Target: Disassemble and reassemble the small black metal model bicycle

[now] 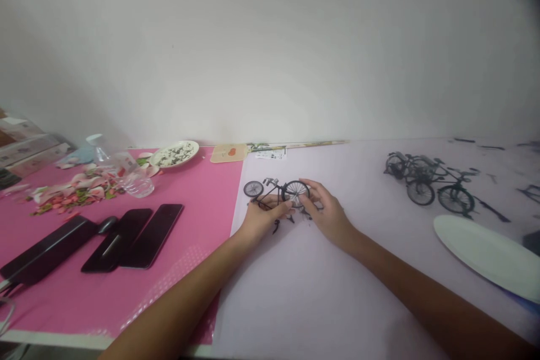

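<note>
A small black model bicycle (pixel 275 192) is held just over the pale sheet, between my two hands. My left hand (pixel 265 216) is closed round its frame, with the thumb near the spoked wheel (pixel 296 193) on the right. At that wheel's right side my right hand (pixel 327 208) is closed, its thumb and fingers on the rim. The other wheel (pixel 253 188) sticks out free to the left. Small dark parts hang or lie below the frame; which of the two I cannot tell.
More model bicycles (pixel 434 180) stand at right, near a white oval plate (pixel 485 253). On the pink cover at left are phones (pixel 152 236), a black box-shaped device (pixel 50 250), a clear plastic bottle (pixel 139 183), scattered petals (pixel 90 188) and a plate of small pieces (pixel 193 152).
</note>
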A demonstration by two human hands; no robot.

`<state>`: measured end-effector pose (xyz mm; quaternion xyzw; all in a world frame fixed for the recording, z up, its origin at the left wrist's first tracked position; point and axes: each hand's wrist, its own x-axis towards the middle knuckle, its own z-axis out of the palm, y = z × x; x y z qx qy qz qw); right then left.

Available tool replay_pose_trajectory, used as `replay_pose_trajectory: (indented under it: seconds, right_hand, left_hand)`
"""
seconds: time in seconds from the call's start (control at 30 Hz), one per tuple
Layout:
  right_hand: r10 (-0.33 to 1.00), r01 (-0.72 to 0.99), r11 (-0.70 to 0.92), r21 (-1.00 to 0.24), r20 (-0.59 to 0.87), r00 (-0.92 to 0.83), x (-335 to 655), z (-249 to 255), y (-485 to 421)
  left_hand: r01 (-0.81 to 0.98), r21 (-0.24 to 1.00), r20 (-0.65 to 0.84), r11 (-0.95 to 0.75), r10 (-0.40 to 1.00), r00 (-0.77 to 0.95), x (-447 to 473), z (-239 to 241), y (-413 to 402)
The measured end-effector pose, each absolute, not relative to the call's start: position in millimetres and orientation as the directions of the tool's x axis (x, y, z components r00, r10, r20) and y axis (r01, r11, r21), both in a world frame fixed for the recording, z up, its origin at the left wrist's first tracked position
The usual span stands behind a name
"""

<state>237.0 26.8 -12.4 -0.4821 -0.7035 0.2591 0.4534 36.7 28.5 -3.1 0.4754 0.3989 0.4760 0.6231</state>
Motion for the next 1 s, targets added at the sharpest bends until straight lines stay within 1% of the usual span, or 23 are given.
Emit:
replay_pose_trajectory:
  seconds: [0.17, 0.33, 0.53, 0.73, 0.9, 1.0]
  right_hand:
    - [0.916, 0.432, 0.395, -0.811, 0.385, -0.115, 236.1, -12.6, 27.0]
    - [0.918, 0.412, 0.391, -0.823, 0.380, -0.111, 235.0, -11.8, 25.9]
    - [0.915, 0.397, 0.401, -0.826, 0.386, -0.121, 234.5, -10.5, 24.7]
    - [0.918, 0.385, 0.395, -0.834, 0.378, -0.123, 235.0, -12.3, 25.6]
    - [0.919, 0.376, 0.393, -0.839, 0.377, -0.117, 236.0, -12.9, 26.5]
    - [0.906, 0.386, 0.411, -0.826, 0.416, -0.075, 236.8, -13.6, 27.8]
  left_hand:
    - [-0.237, 0.964, -0.063, 0.121, 0.969, 0.240, 34.9, -3.7, 28.9]
    - [-0.237, 0.961, -0.068, 0.139, 0.957, 0.283, 31.9, -5.6, 30.2]
    - [-0.225, 0.962, -0.084, 0.154, 0.952, 0.294, 30.5, -6.0, 31.8]
    - [-0.150, 0.984, -0.050, 0.093, 0.962, 0.267, 29.7, -6.1, 34.4]
    - [-0.156, 0.984, -0.041, 0.086, 0.962, 0.272, 29.1, -3.9, 34.0]
    - [-0.152, 0.986, -0.033, 0.073, 0.968, 0.250, 28.1, -1.9, 34.6]
